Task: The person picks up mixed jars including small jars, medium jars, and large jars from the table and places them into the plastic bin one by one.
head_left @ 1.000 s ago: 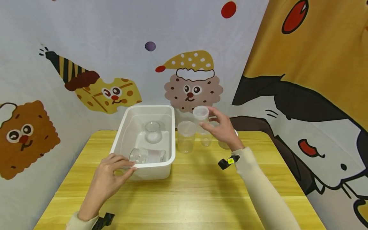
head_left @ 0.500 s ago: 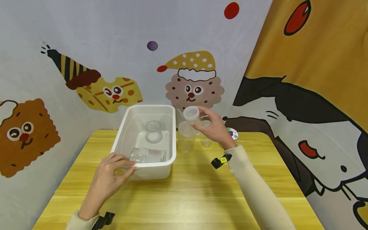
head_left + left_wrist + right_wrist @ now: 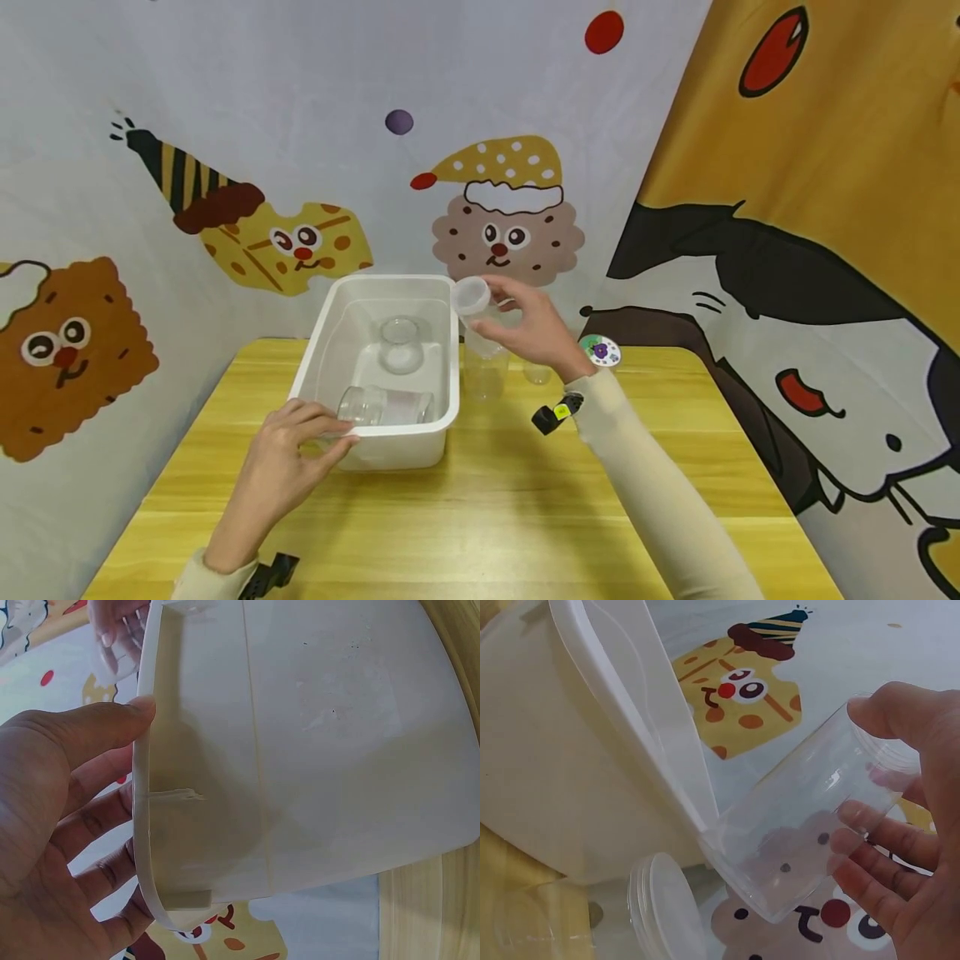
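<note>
My right hand point(image 3: 532, 325) grips a clear plastic jar point(image 3: 802, 810) near its translucent lid, thumb on one side and fingers on the other. The jar is tilted, close to the right rim of a white plastic tub point(image 3: 452, 367); its lower part is largely hidden in the head view. With thumb and fingers, my left hand point(image 3: 288, 454) holds the tub's near rim point(image 3: 142, 787). Inside the tub, one clear jar point(image 3: 400, 346) stands at the back and another point(image 3: 386, 407) lies on its side near the front.
Right beside the tub stands a larger lidded clear jar point(image 3: 486, 379), partly behind the held one. A small clear container point(image 3: 536, 373) is further right, and a round flower-patterned lid point(image 3: 600, 350) shows past my right wrist. A printed curtain point(image 3: 300, 125) hangs behind the wooden table point(image 3: 487, 525).
My right hand has carried the jar left, from above the table jars to the tub's right rim, tilting it. The flower-patterned lid has come into view. My left hand has stayed put.
</note>
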`<state>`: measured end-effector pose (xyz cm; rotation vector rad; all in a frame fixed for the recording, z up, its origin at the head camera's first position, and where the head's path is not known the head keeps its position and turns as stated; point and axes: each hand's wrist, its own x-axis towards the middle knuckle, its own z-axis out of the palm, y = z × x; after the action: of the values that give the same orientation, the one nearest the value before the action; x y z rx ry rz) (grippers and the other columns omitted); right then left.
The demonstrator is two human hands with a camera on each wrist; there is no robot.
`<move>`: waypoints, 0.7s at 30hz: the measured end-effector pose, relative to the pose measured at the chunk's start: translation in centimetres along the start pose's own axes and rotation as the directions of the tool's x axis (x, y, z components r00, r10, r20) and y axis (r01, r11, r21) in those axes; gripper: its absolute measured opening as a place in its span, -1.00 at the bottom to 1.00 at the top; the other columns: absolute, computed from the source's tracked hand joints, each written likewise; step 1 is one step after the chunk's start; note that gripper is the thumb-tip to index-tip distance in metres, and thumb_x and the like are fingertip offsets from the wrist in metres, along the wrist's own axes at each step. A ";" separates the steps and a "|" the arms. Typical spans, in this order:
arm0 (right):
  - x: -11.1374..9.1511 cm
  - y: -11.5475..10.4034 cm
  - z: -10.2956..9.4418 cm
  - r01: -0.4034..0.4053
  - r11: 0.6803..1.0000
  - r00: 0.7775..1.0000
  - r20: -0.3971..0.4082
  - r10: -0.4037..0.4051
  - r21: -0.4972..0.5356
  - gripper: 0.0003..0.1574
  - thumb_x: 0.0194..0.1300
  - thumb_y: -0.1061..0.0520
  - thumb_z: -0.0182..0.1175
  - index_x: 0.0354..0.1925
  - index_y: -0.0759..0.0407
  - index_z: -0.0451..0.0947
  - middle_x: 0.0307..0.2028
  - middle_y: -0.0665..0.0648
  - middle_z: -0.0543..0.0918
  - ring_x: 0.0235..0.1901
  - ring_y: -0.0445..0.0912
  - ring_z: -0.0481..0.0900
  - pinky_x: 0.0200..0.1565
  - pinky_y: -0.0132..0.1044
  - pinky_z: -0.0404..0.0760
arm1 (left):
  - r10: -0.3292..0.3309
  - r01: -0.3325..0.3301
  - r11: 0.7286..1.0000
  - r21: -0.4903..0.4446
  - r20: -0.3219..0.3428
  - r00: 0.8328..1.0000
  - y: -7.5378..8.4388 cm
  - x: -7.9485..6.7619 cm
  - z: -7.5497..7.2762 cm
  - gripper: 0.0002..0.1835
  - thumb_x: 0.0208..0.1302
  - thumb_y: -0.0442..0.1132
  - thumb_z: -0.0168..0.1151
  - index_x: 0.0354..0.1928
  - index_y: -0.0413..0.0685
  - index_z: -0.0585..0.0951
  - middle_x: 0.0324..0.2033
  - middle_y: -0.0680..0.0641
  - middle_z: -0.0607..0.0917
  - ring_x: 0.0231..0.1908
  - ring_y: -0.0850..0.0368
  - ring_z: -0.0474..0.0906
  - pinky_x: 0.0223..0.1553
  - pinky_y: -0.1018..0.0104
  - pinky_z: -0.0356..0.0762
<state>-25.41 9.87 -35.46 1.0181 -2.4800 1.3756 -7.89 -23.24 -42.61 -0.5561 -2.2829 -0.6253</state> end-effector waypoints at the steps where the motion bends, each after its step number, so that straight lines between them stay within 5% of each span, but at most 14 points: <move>1: 0.1 -0.1 0.1 0.007 1.000 1.000 0.007 -0.007 -0.002 -0.30 0.28 -0.08 0.45 0.35 -0.24 0.50 0.12 -0.09 0.69 0.07 -0.06 0.59 0.18 0.08 0.58 | 0.001 -0.001 1.000 -0.001 0.001 1.000 0.0 0.0 0.0 -0.71 -0.25 -0.30 0.72 -0.38 0.06 0.84 -0.43 0.14 0.74 -0.38 0.21 0.52 -0.27 0.52 0.43; 8: 1.3 -1.3 0.8 0.084 0.996 0.995 0.051 -0.082 -0.039 -0.29 0.29 -0.11 0.44 0.37 -0.22 0.49 0.12 -0.21 0.65 0.05 -0.13 0.59 0.14 -0.10 0.60 | 0.002 -0.002 1.000 -0.004 0.004 1.000 -0.1 0.1 0.0 -0.70 -0.27 -0.31 0.72 -0.39 0.07 0.84 -0.43 0.13 0.75 -0.38 0.20 0.53 -0.27 0.51 0.43; 21: 4.5 -4.0 2.6 0.147 0.969 0.975 0.195 -0.108 -0.198 -0.26 0.29 -0.12 0.41 0.38 -0.06 0.48 0.06 -0.07 0.65 0.07 -0.14 0.55 0.18 -0.14 0.61 | 0.000 0.000 1.000 0.000 0.008 1.000 0.0 0.1 0.0 -0.71 -0.26 -0.30 0.72 -0.39 0.05 0.84 -0.42 0.13 0.75 -0.38 0.20 0.54 -0.26 0.50 0.45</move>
<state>-25.88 4.18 -32.24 1.2798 -2.5657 0.9958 -7.95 -23.21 -42.52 -0.5599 -2.2904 -0.6246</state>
